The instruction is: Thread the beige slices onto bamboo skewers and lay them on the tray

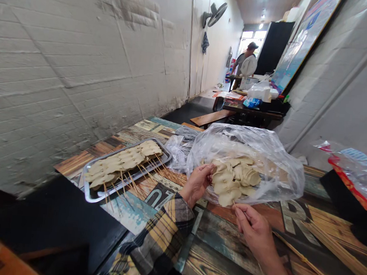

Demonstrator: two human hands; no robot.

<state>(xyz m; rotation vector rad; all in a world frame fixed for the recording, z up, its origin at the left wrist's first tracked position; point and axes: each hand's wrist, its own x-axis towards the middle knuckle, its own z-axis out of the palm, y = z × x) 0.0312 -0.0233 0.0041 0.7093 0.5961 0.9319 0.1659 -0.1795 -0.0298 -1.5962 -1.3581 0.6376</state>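
Observation:
My right hand [254, 229] pinches the end of a thin wooden skewer [234, 204]. The skewer runs up into flat, rounded beige slices [227, 189] at the mouth of a clear plastic bag [279, 173]. More of these slices lie loose inside the bag. My left hand [197, 182] is closed at the left edge of the slices, its fingertips on a beige slice; the exact grip is partly hidden. Left of my hands, a metal tray [93, 198] bears rows of skewered slices [120, 164], with their sticks pointing over the near rim.
Loose bamboo skewers [340, 249] lie on the wood-patterned table [219, 243] at right. Behind them is a red-edged plastic package [356, 178]. A small crumpled clear bag [176, 152] sits beside the tray. Farther back, a person [246, 57] stands near a cluttered table [253, 111] and bench [212, 118].

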